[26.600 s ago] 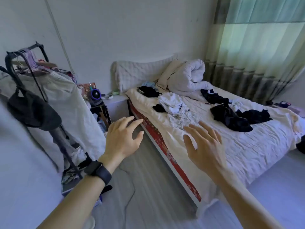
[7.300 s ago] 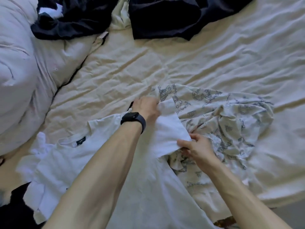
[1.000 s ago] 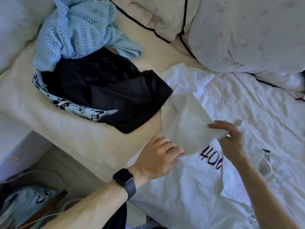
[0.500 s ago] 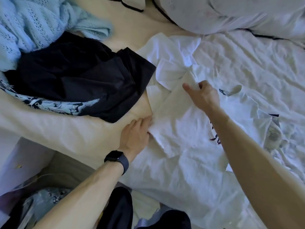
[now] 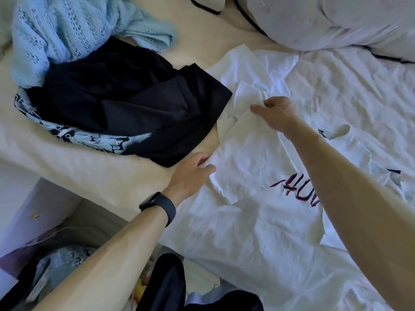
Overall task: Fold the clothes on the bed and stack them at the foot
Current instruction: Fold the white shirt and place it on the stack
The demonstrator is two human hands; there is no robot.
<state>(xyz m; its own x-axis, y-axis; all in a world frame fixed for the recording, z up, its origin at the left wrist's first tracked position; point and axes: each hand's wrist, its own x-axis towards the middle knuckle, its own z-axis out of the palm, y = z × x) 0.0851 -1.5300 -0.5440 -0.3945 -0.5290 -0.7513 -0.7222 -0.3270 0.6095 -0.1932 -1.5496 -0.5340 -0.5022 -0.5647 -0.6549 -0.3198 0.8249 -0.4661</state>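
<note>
A white T-shirt (image 5: 247, 221) with dark red lettering lies spread on the cream bed sheet (image 5: 94, 176), one sleeve pointing up toward the pillows. My left hand (image 5: 193, 173), a black watch on its wrist, pinches the shirt's left edge near the armpit. My right hand (image 5: 277, 113) reaches across the shirt and holds the sleeve fabric between curled fingers and thumb. To the left lies a heap of a black garment (image 5: 134, 104), a light blue knit (image 5: 67, 34) and a blue-and-black patterned piece (image 5: 89, 138).
A white duvet with dark piping (image 5: 336, 21) fills the top right. The bed's edge runs along the lower left, with a white bedside unit (image 5: 33, 212) and clutter on the floor below. A dark garment (image 5: 166, 286) lies at the bottom edge.
My right hand has carried the sleeve flap off the shirt's front and out to the upper left, uncovering the red lettering. My left hand has stayed at the shirt's left edge.
</note>
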